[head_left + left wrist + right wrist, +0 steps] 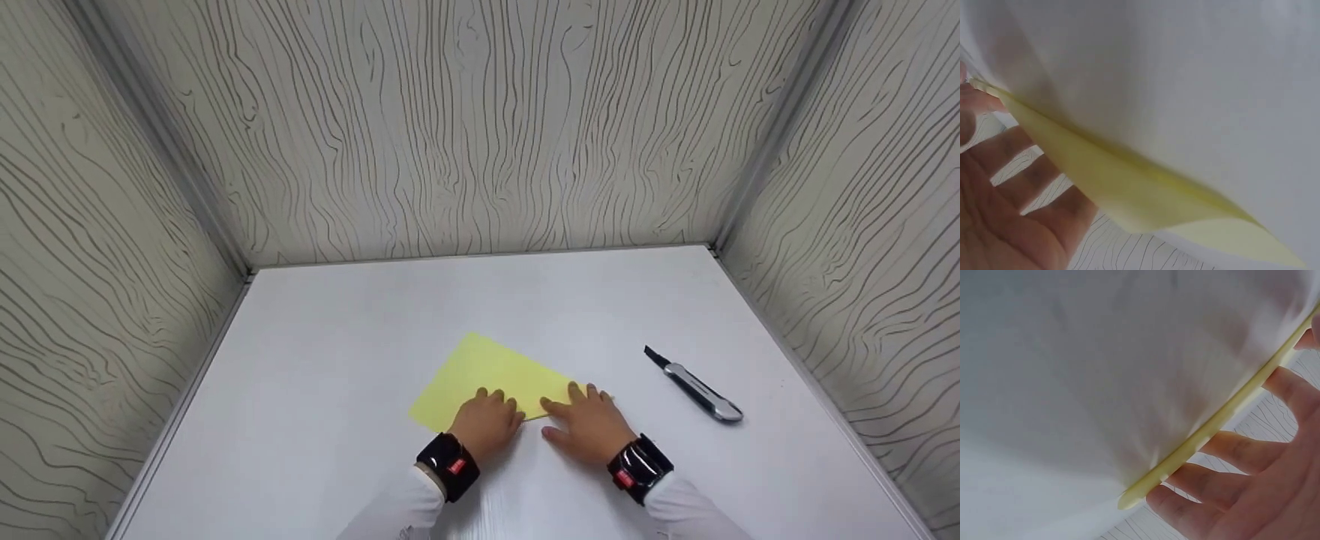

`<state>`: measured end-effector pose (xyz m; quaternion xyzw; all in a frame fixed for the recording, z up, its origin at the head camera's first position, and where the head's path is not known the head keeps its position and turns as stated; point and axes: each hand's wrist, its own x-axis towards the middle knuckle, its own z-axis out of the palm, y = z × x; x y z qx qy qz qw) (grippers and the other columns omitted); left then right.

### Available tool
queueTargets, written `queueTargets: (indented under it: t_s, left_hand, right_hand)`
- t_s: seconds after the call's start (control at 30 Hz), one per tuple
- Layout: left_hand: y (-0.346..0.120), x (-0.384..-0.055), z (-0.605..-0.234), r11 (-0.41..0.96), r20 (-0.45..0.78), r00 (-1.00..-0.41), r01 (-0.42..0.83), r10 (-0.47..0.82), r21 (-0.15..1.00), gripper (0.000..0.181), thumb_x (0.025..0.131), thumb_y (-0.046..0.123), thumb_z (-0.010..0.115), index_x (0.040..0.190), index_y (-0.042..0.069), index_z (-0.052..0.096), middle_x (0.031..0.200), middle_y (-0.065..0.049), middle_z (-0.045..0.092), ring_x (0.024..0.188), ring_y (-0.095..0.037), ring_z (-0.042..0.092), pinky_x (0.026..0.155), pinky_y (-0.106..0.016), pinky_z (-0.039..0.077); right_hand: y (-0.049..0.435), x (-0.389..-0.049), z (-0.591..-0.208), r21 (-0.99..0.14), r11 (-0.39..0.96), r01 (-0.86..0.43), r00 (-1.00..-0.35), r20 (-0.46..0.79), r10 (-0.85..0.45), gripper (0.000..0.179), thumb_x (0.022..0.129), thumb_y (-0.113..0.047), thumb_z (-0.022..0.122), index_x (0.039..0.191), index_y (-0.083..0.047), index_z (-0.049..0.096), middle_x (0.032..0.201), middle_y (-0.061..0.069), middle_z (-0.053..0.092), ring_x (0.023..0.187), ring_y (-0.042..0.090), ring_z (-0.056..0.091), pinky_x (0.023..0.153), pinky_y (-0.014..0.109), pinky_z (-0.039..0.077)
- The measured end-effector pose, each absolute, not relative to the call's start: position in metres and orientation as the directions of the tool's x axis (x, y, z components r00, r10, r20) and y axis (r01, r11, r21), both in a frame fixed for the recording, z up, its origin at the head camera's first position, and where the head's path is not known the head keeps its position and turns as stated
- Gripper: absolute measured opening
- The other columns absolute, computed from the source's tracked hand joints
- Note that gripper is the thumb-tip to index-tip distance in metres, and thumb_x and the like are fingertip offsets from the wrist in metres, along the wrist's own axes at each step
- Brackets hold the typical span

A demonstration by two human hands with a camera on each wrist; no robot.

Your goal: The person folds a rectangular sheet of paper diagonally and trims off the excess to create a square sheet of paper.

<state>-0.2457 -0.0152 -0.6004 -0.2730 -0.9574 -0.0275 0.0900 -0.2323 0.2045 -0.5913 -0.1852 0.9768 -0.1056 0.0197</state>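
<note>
A folded sheet of yellow paper (487,371) lies on the white table, its folded edge toward the person. My left hand (486,424) rests on the near left part of the paper, fingertips on its surface. In the left wrist view the fingers are apart against the yellow paper (1123,180), whose layers gape at one side. To the right, my right hand (589,424) presses the paper near its right corner with spread fingers. The right wrist view shows the fingers of the right hand (1252,478) touching the narrow yellow edge (1207,433).
A utility knife (701,391) with a grey and black handle lies right of the right hand, dark blade extended toward the back left. The white table (337,330) is bounded by wood-grain patterned panels (480,135) at the back and both sides.
</note>
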Motion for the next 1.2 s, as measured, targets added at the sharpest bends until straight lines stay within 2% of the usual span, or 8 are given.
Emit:
queueTargets:
  t_s: [0.07,0.13,0.37,0.6,0.73,0.87,1.03,1.2]
  left_hand:
    - [-0.010,-0.248,-0.604,0.863,0.232,-0.839,0.506,0.493,-0.004,0.024,0.106,0.031,0.065,0.098,0.010,0.075,0.094,-0.006,0.070,0.083,-0.026,0.064,0.063,-0.036,0.059]
    - [-0.006,-0.250,-0.606,0.878,0.255,-0.845,0.476,0.470,-0.042,0.019,0.104,0.028,0.069,0.104,0.011,0.076,0.098,-0.006,0.070,0.085,-0.025,0.063,0.062,-0.034,0.059]
    - [0.004,-0.248,-0.608,0.907,0.238,-0.878,0.380,0.415,-0.179,0.037,0.103,0.036,0.070,0.134,0.017,0.075,0.128,-0.012,0.073,0.104,-0.027,0.067,0.074,-0.034,0.061]
    - [0.007,-0.243,-0.605,0.898,0.239,-0.875,0.364,0.420,-0.247,0.037,0.102,0.031,0.067,0.136,0.018,0.075,0.128,-0.012,0.074,0.104,-0.026,0.068,0.076,-0.034,0.061]
    - [0.009,-0.242,-0.604,0.899,0.243,-0.877,0.353,0.414,-0.258,0.036,0.102,0.029,0.067,0.135,0.019,0.075,0.127,-0.012,0.075,0.103,-0.026,0.068,0.076,-0.034,0.061]
    - [0.011,-0.241,-0.603,0.903,0.248,-0.879,0.347,0.408,-0.254,0.034,0.101,0.028,0.067,0.133,0.019,0.075,0.126,-0.012,0.074,0.102,-0.026,0.067,0.075,-0.033,0.061]
    - [0.012,-0.242,-0.605,0.904,0.236,-0.883,0.350,0.406,-0.244,0.034,0.102,0.030,0.067,0.133,0.018,0.074,0.126,-0.011,0.074,0.102,-0.026,0.067,0.076,-0.035,0.061]
    - [0.014,-0.244,-0.604,0.908,0.214,-0.894,0.342,0.393,-0.241,0.039,0.103,0.042,0.068,0.133,0.017,0.074,0.125,-0.012,0.074,0.104,-0.026,0.067,0.079,-0.036,0.062]
  right_hand:
    - [0.205,-0.232,-0.590,-0.225,0.907,-0.355,-0.931,0.000,-0.365,0.050,0.102,-0.048,0.071,0.144,-0.021,0.072,0.148,0.038,0.057,0.133,0.066,0.054,0.108,0.079,0.043]
    - [0.204,-0.232,-0.588,-0.238,0.906,-0.352,-0.932,-0.004,-0.363,0.050,0.102,-0.047,0.071,0.144,-0.020,0.072,0.149,0.038,0.056,0.134,0.067,0.053,0.109,0.080,0.042]
    - [0.201,-0.231,-0.588,-0.238,0.904,-0.356,-0.933,0.037,-0.358,0.047,0.102,-0.046,0.070,0.140,-0.020,0.074,0.145,0.037,0.061,0.130,0.065,0.057,0.106,0.079,0.045]
    - [0.194,-0.236,-0.592,-0.234,0.906,-0.352,-0.936,0.121,-0.332,0.033,0.102,-0.039,0.073,0.124,-0.017,0.083,0.120,0.026,0.073,0.122,0.061,0.061,0.102,0.074,0.049]
    - [0.186,-0.242,-0.594,-0.243,0.901,-0.359,-0.932,0.151,-0.330,0.032,0.101,-0.036,0.075,0.110,-0.007,0.084,0.122,0.026,0.075,0.129,0.059,0.061,0.111,0.071,0.047]
    - [0.178,-0.246,-0.598,-0.257,0.898,-0.358,-0.931,0.167,-0.324,0.030,0.100,-0.033,0.076,0.101,-0.003,0.077,0.123,0.027,0.074,0.122,0.051,0.067,0.104,0.066,0.054]
    - [0.174,-0.250,-0.603,-0.203,0.926,-0.318,-0.941,0.184,-0.283,0.037,0.098,-0.034,0.078,0.112,0.000,0.073,0.122,0.027,0.071,0.112,0.047,0.069,0.091,0.062,0.059]
    - [0.176,-0.252,-0.607,-0.159,0.941,-0.297,-0.948,0.170,-0.270,0.058,0.098,-0.040,0.078,0.129,0.007,0.068,0.136,0.033,0.066,0.124,0.049,0.066,0.101,0.061,0.058]
